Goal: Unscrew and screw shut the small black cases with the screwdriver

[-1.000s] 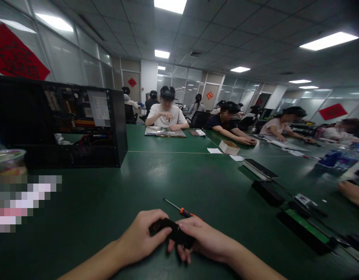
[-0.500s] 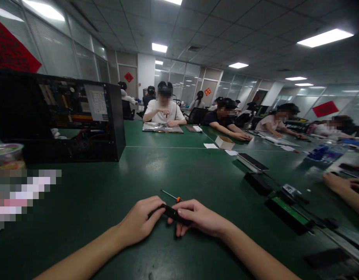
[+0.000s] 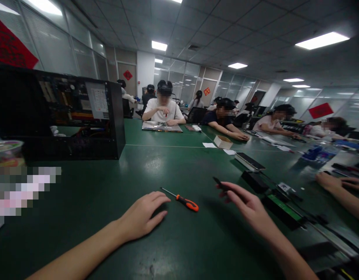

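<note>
My right hand (image 3: 243, 204) is raised above the green table (image 3: 156, 167), its fingers closed on a small dark flat piece (image 3: 219, 182) whose kind I cannot make out. Only the piece's end sticks out past the fingertips. My left hand (image 3: 147, 214) rests on the tabletop with thumb and fingers apart, holding nothing. Between the hands lies a screwdriver (image 3: 187, 202) with an orange and black handle, its shaft pointing up and left, close to my left fingertips.
An opened black computer case (image 3: 117, 120) stands at left, beside a clear plastic cup (image 3: 7, 153). On the right lie a black block (image 3: 254, 182), a green circuit board (image 3: 286, 212) and cables. A small box (image 3: 223, 142) sits farther back. A co-worker's hands (image 3: 331, 182) are at far right.
My right hand has moved right and up, carrying the dark piece away from my left hand. The left hand has let go of it. The whole screwdriver is now uncovered.
</note>
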A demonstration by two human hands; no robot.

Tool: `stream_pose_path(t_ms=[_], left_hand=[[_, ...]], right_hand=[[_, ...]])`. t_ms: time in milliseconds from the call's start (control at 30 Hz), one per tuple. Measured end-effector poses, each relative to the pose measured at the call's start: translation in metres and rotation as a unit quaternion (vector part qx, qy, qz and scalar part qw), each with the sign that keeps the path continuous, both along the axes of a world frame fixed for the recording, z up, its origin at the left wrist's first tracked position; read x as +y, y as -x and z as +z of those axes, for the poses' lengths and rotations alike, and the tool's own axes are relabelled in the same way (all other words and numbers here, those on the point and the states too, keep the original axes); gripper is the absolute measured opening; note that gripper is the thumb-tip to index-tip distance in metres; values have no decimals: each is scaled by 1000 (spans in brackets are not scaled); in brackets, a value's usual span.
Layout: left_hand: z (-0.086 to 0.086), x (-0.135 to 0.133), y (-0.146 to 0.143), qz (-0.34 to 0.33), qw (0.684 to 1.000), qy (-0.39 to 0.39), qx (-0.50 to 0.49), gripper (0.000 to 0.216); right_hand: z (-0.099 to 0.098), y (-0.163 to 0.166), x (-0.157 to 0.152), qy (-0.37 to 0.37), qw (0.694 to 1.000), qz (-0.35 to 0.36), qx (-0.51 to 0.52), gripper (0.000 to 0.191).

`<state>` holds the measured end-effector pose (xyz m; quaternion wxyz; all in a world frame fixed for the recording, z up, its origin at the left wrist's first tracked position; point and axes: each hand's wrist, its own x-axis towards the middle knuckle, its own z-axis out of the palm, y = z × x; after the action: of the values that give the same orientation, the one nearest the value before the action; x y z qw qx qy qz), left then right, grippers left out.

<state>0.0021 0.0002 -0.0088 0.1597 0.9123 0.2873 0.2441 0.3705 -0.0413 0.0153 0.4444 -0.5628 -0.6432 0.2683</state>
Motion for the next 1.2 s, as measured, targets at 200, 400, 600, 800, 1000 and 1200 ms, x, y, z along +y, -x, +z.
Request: stream_pose_path(t_ms=[200,400,600,800,1000,1200], left_hand=[[2,1,-2,-19,999,-12,25,27],[-1,5,-2,-24,999,-20,23,25],[0,6,-1,-24,999,-27,38,24],[2,6,-1,-29,998,-25,49,23],[1,7,-2,-32,998,-32,49,23],[3,6,-2,-37,997,-39,49,24]], right_hand=[[-26,-169,-25,-137,884,-249,-371,49],[-57,-197,-39,-97,852,-282,-430,53],[-65,-184,-44,-117,831,-293,-459,55],[-52,-181,-43,-141,808,-283,-497,54],[-53,-171,-41,-89,808,-299,-501,52],[-52,-154,-46,-106,795,-333,-496,51]])
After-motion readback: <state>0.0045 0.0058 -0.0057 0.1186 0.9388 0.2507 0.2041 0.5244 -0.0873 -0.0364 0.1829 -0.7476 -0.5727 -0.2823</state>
